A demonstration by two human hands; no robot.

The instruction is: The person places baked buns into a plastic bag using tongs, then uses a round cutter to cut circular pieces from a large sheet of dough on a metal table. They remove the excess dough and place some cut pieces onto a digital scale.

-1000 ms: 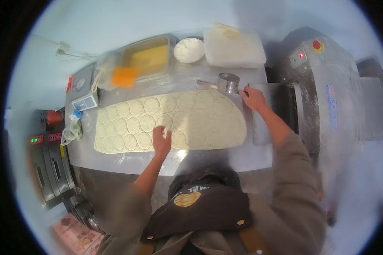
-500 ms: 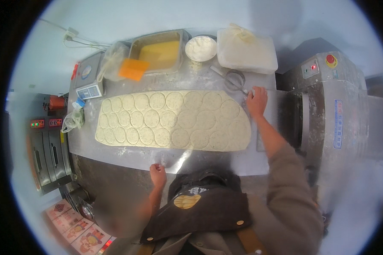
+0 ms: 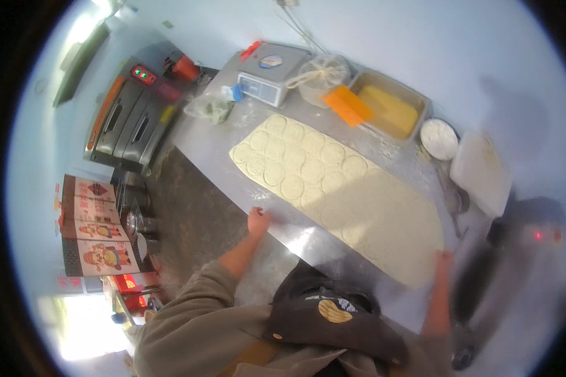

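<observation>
A pale rolled dough sheet (image 3: 321,188), marked with rows of circles on its left part, lies on the steel table (image 3: 209,156). My left hand (image 3: 258,219) is at the table's front edge, below the dough, fingers curled; I cannot make out whether anything is in them. My right hand (image 3: 443,264), smeared by motion, is at the dough's right edge, its fingers unclear. Just above it a metal ring cutter (image 3: 456,202) with handles lies beside the dough.
Along the back stand a scale (image 3: 264,88), plastic bags (image 3: 209,110), an orange scraper (image 3: 349,107), a tub of yellow mixture (image 3: 390,113), a white bowl (image 3: 439,139) and a white container (image 3: 478,182). A deck oven (image 3: 119,125) is left, a machine (image 3: 534,242) right.
The view has swung left, showing more oven and wall. My left hand first moved from the dough down to the front edge. My right hand has moved away from the cutter toward me.
</observation>
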